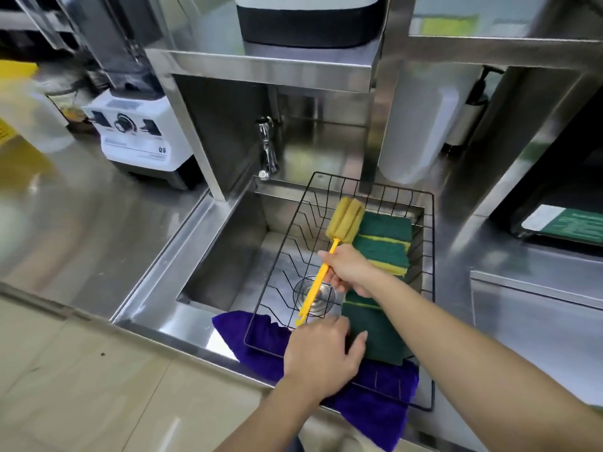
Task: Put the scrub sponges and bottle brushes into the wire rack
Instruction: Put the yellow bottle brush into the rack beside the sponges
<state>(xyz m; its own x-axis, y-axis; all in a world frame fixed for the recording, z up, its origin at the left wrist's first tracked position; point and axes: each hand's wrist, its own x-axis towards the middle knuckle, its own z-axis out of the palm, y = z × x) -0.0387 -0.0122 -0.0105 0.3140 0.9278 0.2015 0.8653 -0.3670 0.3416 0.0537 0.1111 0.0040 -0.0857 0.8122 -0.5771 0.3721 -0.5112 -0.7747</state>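
the right hand closes its fingers on the brush mid-handle, foam head beyond them over the rack: light, stiff stem, soft tip. the left hand lies open on a sponge.

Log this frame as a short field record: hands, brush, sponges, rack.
right hand: grips brush handle mid-length
left hand: on the near sponge at the rack's front edge
brush: yellow, foam head up, over rack
sponges: green-yellow, stacked along rack's right side
rack: black wire, over sink
cloth: purple, under rack's front
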